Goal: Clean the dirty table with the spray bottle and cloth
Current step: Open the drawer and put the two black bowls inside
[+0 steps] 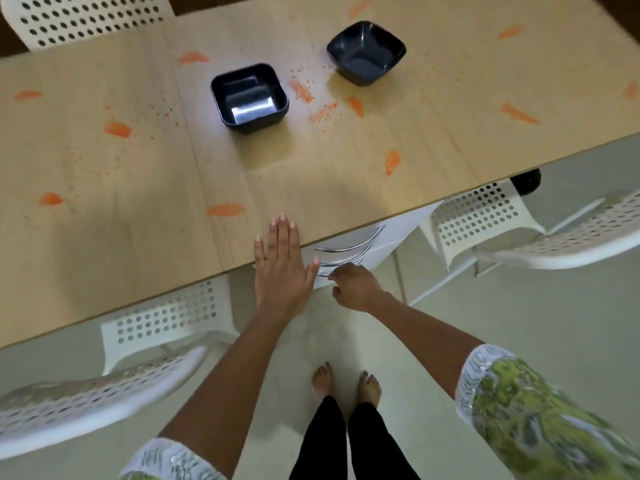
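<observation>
Both hands sit at the desk (104, 220) edge: left hand (280, 268) flat, fingers straight; right hand (353, 287) loosely curled, empty. Orange smears (225, 209) beyond remain unwiped; spray bottle and cloth unseen.

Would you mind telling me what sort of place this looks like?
Probably a home dining area: a wooden table smeared with orange stains, two black bowls on it, and white perforated chairs around it on a tiled floor.
</observation>
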